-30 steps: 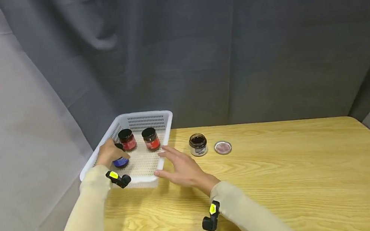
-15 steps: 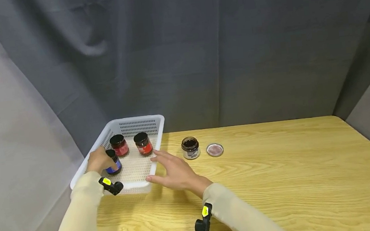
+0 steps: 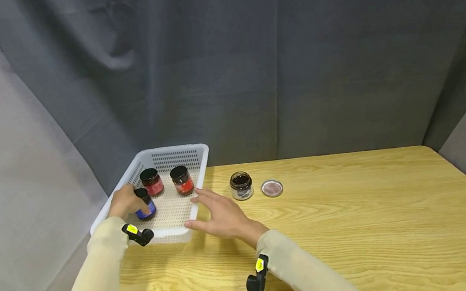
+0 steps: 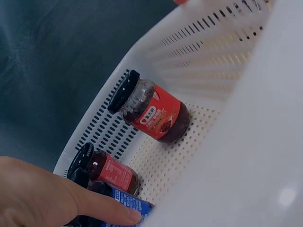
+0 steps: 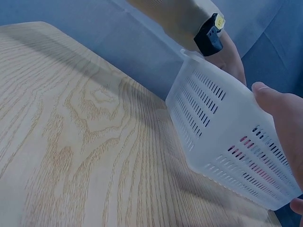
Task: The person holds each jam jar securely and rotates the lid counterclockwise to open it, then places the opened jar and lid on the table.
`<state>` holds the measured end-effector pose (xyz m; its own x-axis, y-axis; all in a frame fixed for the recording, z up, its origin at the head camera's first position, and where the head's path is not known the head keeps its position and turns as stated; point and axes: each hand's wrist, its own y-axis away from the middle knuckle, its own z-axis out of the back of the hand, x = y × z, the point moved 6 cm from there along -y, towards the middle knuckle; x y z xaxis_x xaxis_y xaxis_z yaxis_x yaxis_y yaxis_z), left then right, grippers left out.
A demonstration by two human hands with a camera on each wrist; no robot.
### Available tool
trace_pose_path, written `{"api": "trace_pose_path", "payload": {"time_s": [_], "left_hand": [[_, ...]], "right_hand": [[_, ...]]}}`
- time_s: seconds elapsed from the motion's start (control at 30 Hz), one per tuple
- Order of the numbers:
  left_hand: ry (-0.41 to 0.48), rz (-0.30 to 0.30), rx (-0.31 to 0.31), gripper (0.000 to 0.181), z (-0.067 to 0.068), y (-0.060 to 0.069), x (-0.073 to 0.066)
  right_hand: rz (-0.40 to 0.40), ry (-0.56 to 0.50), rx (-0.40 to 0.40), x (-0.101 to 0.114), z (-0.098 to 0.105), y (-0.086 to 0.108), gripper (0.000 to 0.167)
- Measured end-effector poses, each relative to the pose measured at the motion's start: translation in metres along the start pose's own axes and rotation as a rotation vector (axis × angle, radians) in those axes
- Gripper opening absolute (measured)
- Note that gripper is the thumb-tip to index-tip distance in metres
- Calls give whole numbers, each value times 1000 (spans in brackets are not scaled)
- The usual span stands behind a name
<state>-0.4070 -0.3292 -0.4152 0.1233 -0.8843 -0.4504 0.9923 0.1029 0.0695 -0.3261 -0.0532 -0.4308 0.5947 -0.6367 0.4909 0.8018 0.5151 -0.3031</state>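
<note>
My left hand point(image 3: 125, 202) reaches into a white plastic basket point(image 3: 169, 232) and holds a dark-lidded jar with a blue label point(image 3: 149, 209). In the left wrist view the thumb lies along that blue-labelled jar point(image 4: 135, 202); the other fingers are hidden. Beside it stand a jar with a pinkish-red label point(image 3: 155, 187) and, further right, one with a bright red label point(image 3: 184, 185), both lidded. My right hand point(image 3: 223, 217) has its fingers and thumb spread at the basket's right rim. In the right wrist view its thumb point(image 5: 265, 97) touches the rim.
An uncovered glass jar with dark contents point(image 3: 242, 188) stands on the wooden table point(image 3: 351, 218), right of the basket. Its round lid point(image 3: 272, 188) lies next to it. A grey curtain point(image 3: 208, 72) hangs behind the table, and a pale cloth wall point(image 3: 26, 162) borders the left.
The head view has shifted slightly. My left hand has drawn a little to the left, and more of the blue-labelled jar shows. The right hand stays at the basket rim.
</note>
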Motion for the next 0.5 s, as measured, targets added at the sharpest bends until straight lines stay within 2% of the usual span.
{"api": "trace_pose_path", "payload": {"time_s": [0.27, 0.37, 0.5], "left_hand": [[-11, -57, -17, 76, 6, 0, -10], [5, -72, -26, 73, 8, 0, -11], [51, -93, -36, 79, 16, 1, -14]], "right_hand": [[-8, 10, -3, -2, 2, -1, 73], [-9, 5, 1, -2, 1, -2, 72], [-11, 4, 5, -1, 2, -2, 72]]}}
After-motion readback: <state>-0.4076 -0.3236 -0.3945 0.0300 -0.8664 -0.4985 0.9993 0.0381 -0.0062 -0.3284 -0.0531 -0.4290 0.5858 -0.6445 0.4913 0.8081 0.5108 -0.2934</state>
